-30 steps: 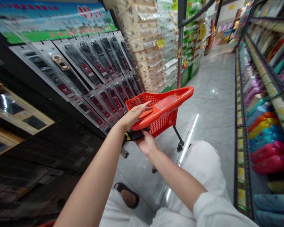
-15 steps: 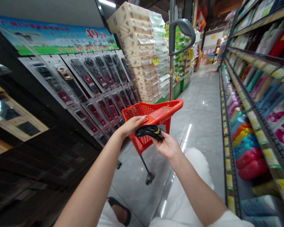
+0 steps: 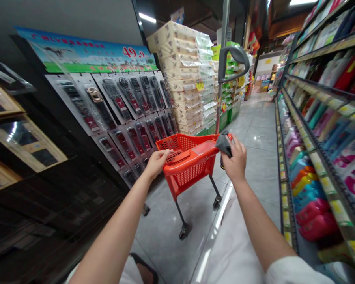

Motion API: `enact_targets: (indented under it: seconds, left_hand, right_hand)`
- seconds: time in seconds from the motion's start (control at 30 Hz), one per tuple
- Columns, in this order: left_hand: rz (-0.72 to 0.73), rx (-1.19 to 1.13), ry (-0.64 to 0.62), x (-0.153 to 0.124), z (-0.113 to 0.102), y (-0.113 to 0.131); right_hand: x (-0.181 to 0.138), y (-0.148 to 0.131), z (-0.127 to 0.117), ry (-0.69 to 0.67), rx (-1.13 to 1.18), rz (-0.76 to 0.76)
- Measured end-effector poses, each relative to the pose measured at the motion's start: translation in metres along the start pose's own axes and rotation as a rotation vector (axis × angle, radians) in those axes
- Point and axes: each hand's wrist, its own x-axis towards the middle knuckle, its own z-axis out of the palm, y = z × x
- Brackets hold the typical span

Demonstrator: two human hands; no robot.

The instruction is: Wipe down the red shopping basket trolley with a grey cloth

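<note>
A red plastic shopping cart point(image 3: 189, 167) on small wheels stands in the aisle right in front of me, its grey pull handle point(image 3: 233, 57) rising behind it. My left hand point(image 3: 158, 161) rests on the cart's near left rim. My right hand point(image 3: 235, 157) is raised over the cart's right rim and grips a dark folded item point(image 3: 224, 144), mostly hidden by my fingers.
Packaged belts point(image 3: 127, 106) hang on a display to the left under a price banner point(image 3: 85, 55). Shelves of coloured bottles point(image 3: 316, 157) line the right side. Stacked tissue packs point(image 3: 189, 79) stand behind the cart. The tiled aisle floor point(image 3: 260, 130) runs ahead.
My right hand lifted the dark item from below the cart's near edge up to its right rim. The view tilted upward, and the cart now stands more upright.
</note>
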Motion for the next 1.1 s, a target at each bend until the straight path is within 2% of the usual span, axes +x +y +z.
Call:
enact_targets:
  seconds: [0.1,0.2,0.3,0.37,0.47,0.53,0.6,0.73,0.8,0.93,1.0,1.1]
  left_hand:
    - [-0.064,-0.107,0.038,-0.006,0.0,-0.019]
    - [-0.002,-0.138,0.075,-0.011,0.003,-0.028]
    - [0.047,-0.118,0.049,-0.014,0.004,-0.031]
    - [0.067,-0.088,0.026,-0.015,0.004,-0.032]
    - [0.102,-0.036,0.016,-0.016,0.009,-0.034]
    - [0.123,0.008,0.032,-0.016,0.016,-0.036]
    - [0.14,0.052,0.055,-0.017,0.024,-0.037]
    - [0.144,0.112,0.068,-0.024,0.034,-0.035]
    - [0.142,0.148,0.068,-0.03,0.037,-0.031]
    - [0.139,0.186,0.029,-0.048,0.047,-0.019]
    - [0.12,0.182,0.021,-0.055,0.055,-0.014]
    - [0.1,0.17,0.055,-0.065,0.065,-0.008]
  right_hand:
    - [-0.011,-0.01,0.024,-0.185,-0.221,-0.15]
    - [-0.044,-0.034,0.043,-0.285,-0.269,-0.345]
    - [-0.061,-0.046,0.046,-0.375,-0.269,-0.513]
    - [-0.054,-0.039,0.042,-0.349,-0.27,-0.499]
    - [-0.037,-0.023,0.035,-0.176,-0.244,-0.325]
    - [-0.04,-0.023,0.035,-0.091,-0.215,-0.253]
    - [-0.056,-0.034,0.037,-0.13,-0.197,-0.304]
    - [-0.081,-0.052,0.034,-0.324,-0.187,-0.496]
    - [-0.076,-0.049,0.03,-0.276,-0.185,-0.469]
    - [-0.064,-0.042,0.025,-0.061,-0.178,-0.307]
    - [-0.072,-0.049,0.023,-0.089,-0.181,-0.349]
    - [-0.092,-0.064,0.017,-0.232,-0.204,-0.501]
